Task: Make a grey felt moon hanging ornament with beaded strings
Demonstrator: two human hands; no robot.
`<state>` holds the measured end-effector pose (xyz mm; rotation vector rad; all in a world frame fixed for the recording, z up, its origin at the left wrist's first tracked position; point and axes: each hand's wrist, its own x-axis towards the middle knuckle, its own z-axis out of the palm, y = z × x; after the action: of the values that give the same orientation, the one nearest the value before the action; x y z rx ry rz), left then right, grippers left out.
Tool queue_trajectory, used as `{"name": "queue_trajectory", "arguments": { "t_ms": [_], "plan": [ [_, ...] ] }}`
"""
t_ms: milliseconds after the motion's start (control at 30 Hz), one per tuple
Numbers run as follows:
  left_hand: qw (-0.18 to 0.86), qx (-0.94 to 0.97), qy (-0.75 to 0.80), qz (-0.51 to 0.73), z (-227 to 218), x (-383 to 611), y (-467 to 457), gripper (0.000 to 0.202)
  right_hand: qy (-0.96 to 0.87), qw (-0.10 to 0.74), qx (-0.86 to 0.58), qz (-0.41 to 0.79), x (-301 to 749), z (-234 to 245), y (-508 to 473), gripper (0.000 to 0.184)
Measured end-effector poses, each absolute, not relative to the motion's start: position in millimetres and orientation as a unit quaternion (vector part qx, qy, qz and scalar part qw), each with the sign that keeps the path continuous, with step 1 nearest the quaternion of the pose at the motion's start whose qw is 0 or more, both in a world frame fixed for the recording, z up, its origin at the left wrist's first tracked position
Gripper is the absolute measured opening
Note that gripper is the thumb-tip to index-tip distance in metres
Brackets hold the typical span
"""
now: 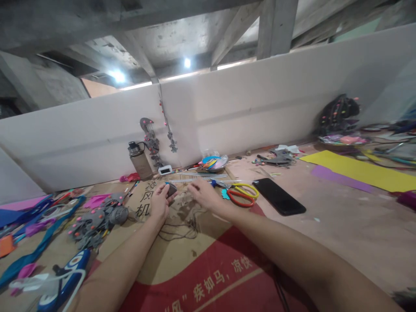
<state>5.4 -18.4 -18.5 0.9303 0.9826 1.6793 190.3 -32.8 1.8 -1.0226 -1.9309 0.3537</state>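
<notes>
My left hand (160,200) is closed around a small dark grey piece (171,189), perhaps felt, with a bit of blue at its upper edge. Just to the right, my right hand (205,195) has its fingers bent together in a pinch; whatever is between them is too small to make out. Dark cord (182,234) lies in loose loops on the cardboard (175,264) below both hands. Scissors with red and yellow handles (242,195) rest beside my right wrist, their blades pointing left.
A black phone (278,197) lies to the right. Grey felt pieces with pink dots (94,221) and a blue glue gun (76,271) are at left. A bottle (140,162), a small white-framed device (165,170) and a dish (214,163) stand near the white partition (247,117). Yellow sheet (360,169) at right.
</notes>
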Motion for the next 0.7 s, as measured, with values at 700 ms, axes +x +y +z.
{"name": "queue_trajectory", "arguments": {
  "t_ms": [700],
  "plan": [
    [0.466,0.395,0.415,0.674,-29.9,21.9,-14.5,0.038,-0.641,0.401,-0.621,0.205,209.2,-42.9,6.4,0.031]
  ]
}}
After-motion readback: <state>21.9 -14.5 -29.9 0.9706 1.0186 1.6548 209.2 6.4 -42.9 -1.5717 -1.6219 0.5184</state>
